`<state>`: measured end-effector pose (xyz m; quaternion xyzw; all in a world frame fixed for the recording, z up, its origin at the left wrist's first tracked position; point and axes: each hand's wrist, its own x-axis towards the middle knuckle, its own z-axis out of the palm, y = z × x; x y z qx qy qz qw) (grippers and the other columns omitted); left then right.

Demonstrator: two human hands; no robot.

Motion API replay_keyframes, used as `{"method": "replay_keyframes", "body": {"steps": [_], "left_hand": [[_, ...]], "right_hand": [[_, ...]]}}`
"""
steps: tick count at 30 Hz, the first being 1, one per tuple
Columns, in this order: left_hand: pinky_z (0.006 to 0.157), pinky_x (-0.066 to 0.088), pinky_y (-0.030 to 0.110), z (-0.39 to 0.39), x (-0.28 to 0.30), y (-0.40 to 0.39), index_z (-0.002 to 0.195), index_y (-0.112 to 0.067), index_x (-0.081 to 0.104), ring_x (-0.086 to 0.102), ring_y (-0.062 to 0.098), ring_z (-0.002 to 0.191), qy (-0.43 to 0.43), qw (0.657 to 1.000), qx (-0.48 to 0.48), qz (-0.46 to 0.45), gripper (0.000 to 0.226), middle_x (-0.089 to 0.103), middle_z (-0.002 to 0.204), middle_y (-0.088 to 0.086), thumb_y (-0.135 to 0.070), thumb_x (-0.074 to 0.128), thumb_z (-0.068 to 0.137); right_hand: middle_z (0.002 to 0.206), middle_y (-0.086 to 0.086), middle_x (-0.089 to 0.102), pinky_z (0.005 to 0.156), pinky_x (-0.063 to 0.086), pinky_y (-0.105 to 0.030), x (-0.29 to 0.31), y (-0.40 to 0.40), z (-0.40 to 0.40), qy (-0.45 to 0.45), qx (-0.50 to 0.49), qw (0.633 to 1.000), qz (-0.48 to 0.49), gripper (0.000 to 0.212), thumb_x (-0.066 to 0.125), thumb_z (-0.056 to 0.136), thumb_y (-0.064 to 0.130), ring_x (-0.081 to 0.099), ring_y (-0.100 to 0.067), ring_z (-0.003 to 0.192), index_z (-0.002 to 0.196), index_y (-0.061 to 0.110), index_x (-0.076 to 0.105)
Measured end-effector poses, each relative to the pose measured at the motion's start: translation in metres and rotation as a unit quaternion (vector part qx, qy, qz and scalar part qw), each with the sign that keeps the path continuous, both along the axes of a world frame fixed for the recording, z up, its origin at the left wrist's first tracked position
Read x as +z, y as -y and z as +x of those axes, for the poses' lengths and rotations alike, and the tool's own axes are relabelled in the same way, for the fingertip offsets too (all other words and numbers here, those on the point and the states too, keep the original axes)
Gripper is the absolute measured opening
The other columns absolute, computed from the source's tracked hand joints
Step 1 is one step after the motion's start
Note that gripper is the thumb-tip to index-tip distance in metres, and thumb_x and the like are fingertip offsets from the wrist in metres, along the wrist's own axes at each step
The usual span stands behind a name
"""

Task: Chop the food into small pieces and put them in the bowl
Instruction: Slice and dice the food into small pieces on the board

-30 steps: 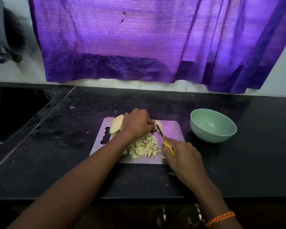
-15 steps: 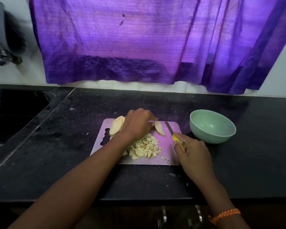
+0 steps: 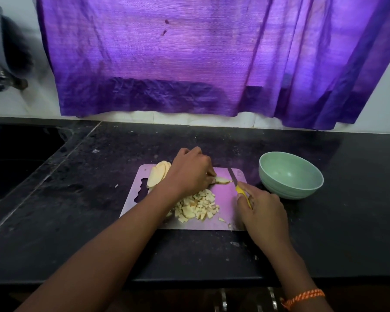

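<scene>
- The cutting board (image 3: 225,194) lies on the dark table (image 3: 77,221), near its front edge, with its cut-out handle toward the left.
- The left hand (image 3: 189,172) rests over the board's far edge, its fingers curled down and pressed together on a pale food slice (image 3: 223,180); the slice sticks out to the right from under the fingertips and lies flat on the board.
- The right hand (image 3: 263,210) grips the yellow handle of a knife (image 3: 240,188), with the fingers wrapped round it and the forefinger lying along the top.
- The knife's blade points toward the board's far right corner, just to the right of the slice's free end; whether the edge touches the slice cannot be told.
- A stack of uncut slices (image 3: 157,175) sits at the board's far left corner, partly hidden behind the left wrist.
- A heap of small chopped pieces (image 3: 198,207) lies in the middle of the board toward its front edge, between the 2 forearms, and a few stray bits lie near the front right corner.
- The green bowl (image 3: 291,176) stands on the table just beside the board's right edge, upright; no pieces show inside it.
- A purple curtain (image 3: 189,64) hangs behind the table's back edge.
- An orange thread bracelet (image 3: 304,297) circles the right wrist.
</scene>
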<state>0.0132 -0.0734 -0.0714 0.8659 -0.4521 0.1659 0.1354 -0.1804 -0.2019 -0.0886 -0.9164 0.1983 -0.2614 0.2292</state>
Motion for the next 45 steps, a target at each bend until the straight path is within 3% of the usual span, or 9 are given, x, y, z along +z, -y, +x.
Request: {"method": "replay_keyframes", "body": {"steps": [5,13,23,27,30,34,37,45], "left_hand": [[0.096,0.039,0.038,-0.004,-0.003,0.003,0.107,-0.036,0.084,0.051,0.011,0.107,0.012,0.999,0.044,-0.024,0.023,0.076,0.104,-0.016,-0.053,0.074,0.094],[0.083,0.049,0.035,-0.008,-0.008,0.008,0.106,-0.032,0.085,0.055,0.009,0.093,-0.006,0.996,0.075,-0.053,0.026,0.075,0.093,-0.013,-0.053,0.079,0.091],[0.077,0.052,0.032,-0.007,-0.009,0.007,0.106,-0.032,0.085,0.059,0.007,0.088,-0.012,0.994,0.079,-0.070,0.027,0.077,0.090,-0.013,-0.053,0.080,0.091],[0.083,0.042,0.033,-0.006,-0.007,0.008,0.122,-0.031,0.080,0.062,0.014,0.104,-0.001,0.995,0.056,-0.080,0.035,0.078,0.115,-0.009,-0.051,0.077,0.094],[0.089,0.045,0.037,-0.008,-0.007,0.006,0.130,-0.033,0.076,0.059,0.015,0.112,-0.012,0.999,0.002,-0.044,0.030,0.073,0.128,-0.010,-0.042,0.068,0.102],[0.087,0.045,0.038,-0.010,-0.006,0.006,0.124,-0.034,0.079,0.057,0.015,0.108,-0.022,0.999,-0.003,-0.034,0.028,0.073,0.122,-0.011,-0.044,0.059,0.106],[0.086,0.041,0.035,-0.007,-0.006,0.006,0.121,-0.034,0.080,0.056,0.013,0.107,-0.008,0.999,0.019,-0.049,0.026,0.074,0.119,-0.014,-0.047,0.066,0.102],[0.090,0.048,0.037,-0.007,-0.007,0.008,0.113,-0.032,0.083,0.058,0.012,0.104,-0.001,0.998,0.044,-0.046,0.026,0.076,0.111,-0.013,-0.049,0.073,0.097]], "right_hand": [[0.087,-0.005,0.068,0.065,0.043,-0.037,0.002,-0.001,0.000,-0.045,-0.010,0.997,-0.059,0.043,0.049,0.099,0.038,0.060,-0.030,0.081,0.141,0.039,0.056],[0.089,-0.005,0.066,0.062,0.032,-0.036,0.012,-0.012,0.001,-0.097,0.000,0.987,-0.127,0.041,0.043,0.104,0.039,0.057,-0.028,0.078,0.144,0.038,0.051],[0.093,-0.006,0.068,0.065,0.036,-0.036,0.011,-0.008,0.001,-0.084,0.009,0.992,-0.099,0.046,0.043,0.102,0.040,0.062,-0.030,0.086,0.147,0.042,0.048],[0.090,-0.006,0.069,0.065,0.038,-0.036,0.011,-0.007,0.001,-0.063,0.000,0.994,-0.086,0.047,0.046,0.101,0.039,0.063,-0.030,0.085,0.148,0.042,0.048],[0.089,-0.006,0.068,0.066,0.041,-0.038,0.011,-0.008,0.001,-0.064,0.002,0.994,-0.090,0.046,0.046,0.101,0.039,0.062,-0.031,0.084,0.147,0.040,0.050],[0.087,-0.007,0.066,0.063,0.038,-0.036,0.010,-0.009,0.001,-0.067,0.004,0.993,-0.092,0.044,0.047,0.100,0.038,0.061,-0.031,0.081,0.144,0.039,0.052],[0.085,-0.006,0.066,0.063,0.040,-0.036,0.010,-0.009,0.001,-0.063,0.006,0.994,-0.091,0.044,0.046,0.101,0.038,0.060,-0.029,0.079,0.144,0.038,0.053],[0.085,-0.009,0.067,0.062,0.037,-0.037,0.010,-0.010,0.000,-0.055,0.003,0.994,-0.096,0.045,0.047,0.101,0.037,0.062,-0.034,0.081,0.146,0.039,0.051]]}}
